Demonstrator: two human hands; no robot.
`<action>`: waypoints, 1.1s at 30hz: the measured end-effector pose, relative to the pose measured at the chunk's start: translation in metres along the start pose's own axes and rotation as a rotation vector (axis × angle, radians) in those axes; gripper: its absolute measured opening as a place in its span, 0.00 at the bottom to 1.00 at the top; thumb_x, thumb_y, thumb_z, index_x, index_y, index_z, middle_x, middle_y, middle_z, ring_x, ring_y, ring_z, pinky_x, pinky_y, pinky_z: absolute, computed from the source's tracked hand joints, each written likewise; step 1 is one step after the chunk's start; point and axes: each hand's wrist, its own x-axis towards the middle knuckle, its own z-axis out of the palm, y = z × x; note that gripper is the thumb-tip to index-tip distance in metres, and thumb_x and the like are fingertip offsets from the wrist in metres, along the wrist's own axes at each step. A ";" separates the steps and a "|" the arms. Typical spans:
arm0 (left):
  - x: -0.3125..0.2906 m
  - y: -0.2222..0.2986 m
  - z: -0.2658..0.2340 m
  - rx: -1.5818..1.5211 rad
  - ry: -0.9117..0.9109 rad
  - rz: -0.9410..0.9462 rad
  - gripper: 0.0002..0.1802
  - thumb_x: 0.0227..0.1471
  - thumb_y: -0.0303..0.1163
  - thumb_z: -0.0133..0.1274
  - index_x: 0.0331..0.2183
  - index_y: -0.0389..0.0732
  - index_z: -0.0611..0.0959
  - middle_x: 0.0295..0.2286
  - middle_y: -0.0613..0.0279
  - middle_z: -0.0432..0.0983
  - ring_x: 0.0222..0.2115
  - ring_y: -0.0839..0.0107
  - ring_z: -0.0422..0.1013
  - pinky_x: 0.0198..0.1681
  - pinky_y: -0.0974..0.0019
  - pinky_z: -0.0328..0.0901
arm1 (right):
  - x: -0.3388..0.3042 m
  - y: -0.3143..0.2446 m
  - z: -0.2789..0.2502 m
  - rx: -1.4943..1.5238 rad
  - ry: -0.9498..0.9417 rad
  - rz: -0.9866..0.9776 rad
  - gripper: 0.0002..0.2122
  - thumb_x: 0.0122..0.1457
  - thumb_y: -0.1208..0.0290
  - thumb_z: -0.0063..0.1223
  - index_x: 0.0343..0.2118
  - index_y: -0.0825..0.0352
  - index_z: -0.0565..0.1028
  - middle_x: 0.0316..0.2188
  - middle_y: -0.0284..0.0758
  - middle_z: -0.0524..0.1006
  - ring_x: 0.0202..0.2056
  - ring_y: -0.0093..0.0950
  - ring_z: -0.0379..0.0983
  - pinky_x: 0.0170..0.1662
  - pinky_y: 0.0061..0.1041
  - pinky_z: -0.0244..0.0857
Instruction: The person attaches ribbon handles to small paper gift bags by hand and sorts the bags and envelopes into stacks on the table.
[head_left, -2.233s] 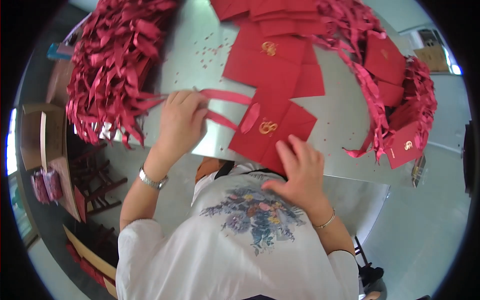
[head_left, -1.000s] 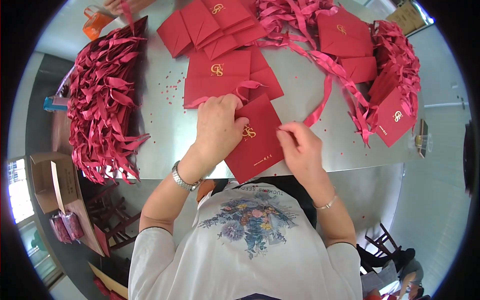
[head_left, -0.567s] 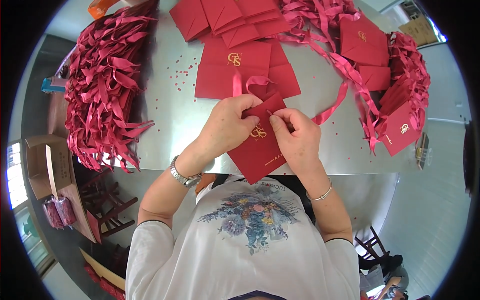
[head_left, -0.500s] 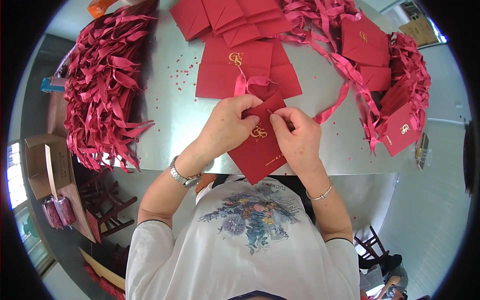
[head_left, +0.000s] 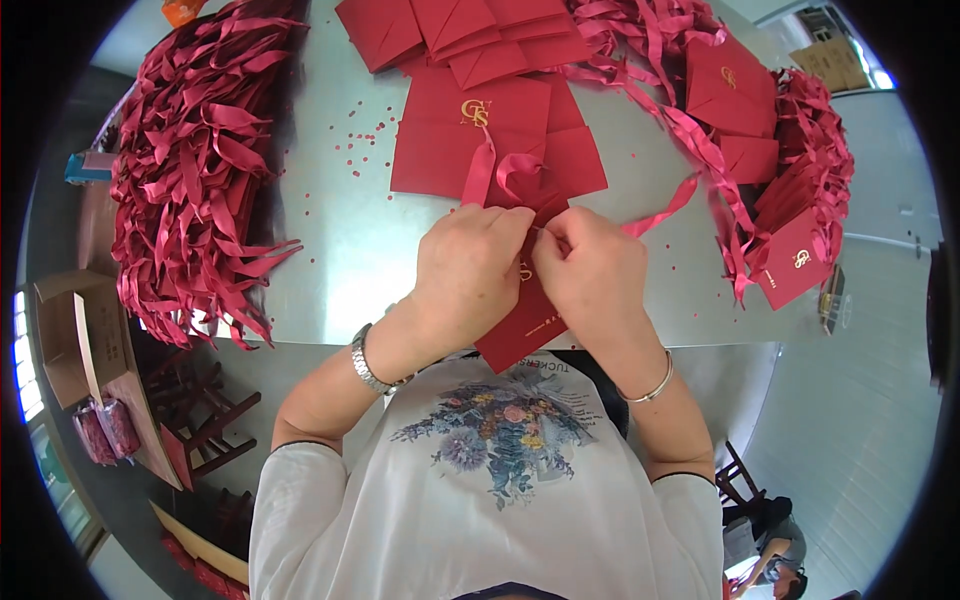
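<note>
A flat red paper gift bag (head_left: pixel 520 338) with gold print hangs tilted between my hands at the table's front edge. My left hand (head_left: pixel 470 262) is closed on its upper left part, knuckles up. Thumb and finger of my right hand (head_left: pixel 590 265) pinch at its upper right part. A tiny pale bit shows between the fingertips, too small to make out. Pink-red ribbon (head_left: pixel 480 172) loops up just beyond the hands; where it joins the bag is hidden. Larger red bags (head_left: pixel 430 150) lie flat behind it.
A dense heap of ribboned red bags (head_left: pixel 190 190) stands at the left. More bags (head_left: pixel 730 85) and trailing ribbons (head_left: pixel 700 150) lie at the right. Small red paper dots (head_left: pixel 356 174) dot the metal table (head_left: pixel 340 270). An opened cardboard box (head_left: pixel 60 325) sits at the far left.
My left hand has rolled over, its fingers now curled at the bag's upper part and covering more of it. The bag has turned slightly more upright.
</note>
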 end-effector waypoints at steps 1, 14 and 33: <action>-0.001 0.000 0.001 -0.005 0.002 -0.002 0.15 0.44 0.18 0.53 0.37 0.36 0.81 0.29 0.51 0.79 0.31 0.51 0.74 0.34 0.57 0.69 | -0.002 -0.001 0.001 -0.079 0.005 -0.089 0.08 0.49 0.73 0.56 0.19 0.65 0.68 0.15 0.38 0.71 0.17 0.38 0.71 0.22 0.36 0.65; -0.017 -0.017 -0.013 -0.378 -0.235 -0.286 0.10 0.53 0.24 0.52 0.39 0.34 0.80 0.27 0.59 0.79 0.29 0.67 0.75 0.33 0.64 0.69 | -0.022 -0.006 0.014 0.161 -0.024 -0.064 0.05 0.52 0.73 0.56 0.23 0.66 0.72 0.20 0.38 0.75 0.22 0.39 0.73 0.25 0.37 0.66; -0.011 -0.029 -0.016 -0.116 -0.352 -0.059 0.04 0.49 0.23 0.49 0.31 0.36 0.77 0.28 0.47 0.77 0.31 0.48 0.74 0.35 0.53 0.69 | -0.088 0.010 0.008 0.116 0.081 -0.500 0.16 0.44 0.69 0.64 0.38 0.62 0.76 0.38 0.32 0.74 0.37 0.30 0.70 0.41 0.30 0.62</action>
